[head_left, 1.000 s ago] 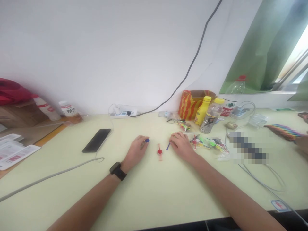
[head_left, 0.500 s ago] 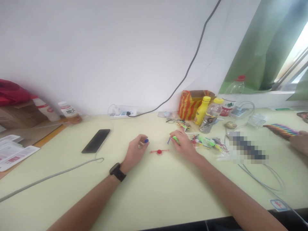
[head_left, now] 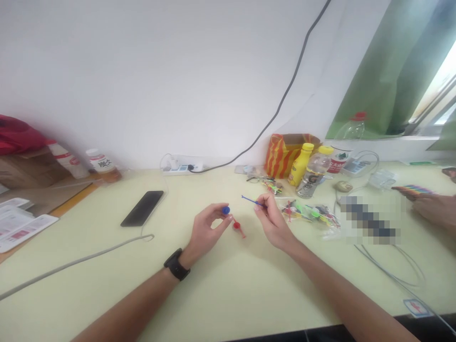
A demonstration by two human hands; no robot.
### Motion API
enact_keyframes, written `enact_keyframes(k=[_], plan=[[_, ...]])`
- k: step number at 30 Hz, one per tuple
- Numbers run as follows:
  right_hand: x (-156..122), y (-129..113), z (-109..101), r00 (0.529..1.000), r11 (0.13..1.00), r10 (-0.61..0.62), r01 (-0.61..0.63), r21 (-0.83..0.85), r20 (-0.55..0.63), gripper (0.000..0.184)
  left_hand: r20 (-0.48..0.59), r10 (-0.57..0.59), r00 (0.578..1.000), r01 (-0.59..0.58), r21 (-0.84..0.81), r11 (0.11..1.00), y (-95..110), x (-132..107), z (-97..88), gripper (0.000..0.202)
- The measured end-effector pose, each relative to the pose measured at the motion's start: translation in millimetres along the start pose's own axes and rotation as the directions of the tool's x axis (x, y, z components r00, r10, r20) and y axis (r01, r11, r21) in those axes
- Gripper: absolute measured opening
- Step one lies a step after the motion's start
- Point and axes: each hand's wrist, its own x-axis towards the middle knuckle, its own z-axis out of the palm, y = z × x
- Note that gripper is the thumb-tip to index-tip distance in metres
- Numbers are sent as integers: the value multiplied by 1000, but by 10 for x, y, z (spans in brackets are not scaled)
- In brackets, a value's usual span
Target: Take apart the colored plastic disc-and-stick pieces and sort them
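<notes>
My left hand (head_left: 208,225), with a black watch on the wrist, pinches a small round blue plastic disc (head_left: 225,210) between thumb and forefinger. My right hand (head_left: 273,221) is closed on a thin blue plastic stick (head_left: 250,200), whose free end points left toward the disc. The stick and the disc are apart. Below and between the hands, a red plastic piece (head_left: 236,226) with a round middle and two thin arms lies slanted on the table. One of its arms reaches up close to my left thumb; whether they touch I cannot tell.
Bags of small coloured plastic parts (head_left: 313,213) lie right of my right hand. Behind them stand a yellow bottle (head_left: 300,166), a clear bottle (head_left: 313,175) and a striped bag (head_left: 278,156). A phone (head_left: 142,209) lies left. Another person's hand (head_left: 436,209) is far right.
My left hand has shifted right with the blue disc. The red piece has turned from level to slanted. The blue stick now points left, and the green item at my right fingers no longer shows.
</notes>
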Motion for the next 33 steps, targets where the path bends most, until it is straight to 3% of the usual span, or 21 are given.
enact_keyframes(k=[4, 7, 14, 19, 22, 26, 33], plan=[[-61, -105, 59, 994, 992, -31, 18, 123, 109, 17, 40, 36, 999, -33, -60, 998, 88, -37, 19, 35], [-109, -160, 100, 986, 992, -27, 6, 124, 166, 18, 76, 50, 996, -46, -56, 997, 100, -57, 28, 37], [-145, -72, 183, 944, 975, 158, -196, 108, 289, 16, 119, 86, 989, -89, 26, 996, 61, -97, 47, 32], [-140, -96, 140, 915, 951, 258, -297, 85, 311, 17, 178, 166, 970, -191, 132, 973, 162, -126, 30, 39], [-148, -138, 88, 917, 960, 217, -262, 96, 335, 21, 195, 202, 960, -235, 167, 957, 203, -137, 34, 43], [-139, -108, 48, 946, 981, 133, -168, 96, 296, 7, 183, 188, 965, -215, 145, 966, 159, -130, 47, 41], [-130, -75, 48, 947, 975, 65, -128, 182, 316, 32, 180, 111, 977, -116, 21, 993, 111, -123, 54, 38]])
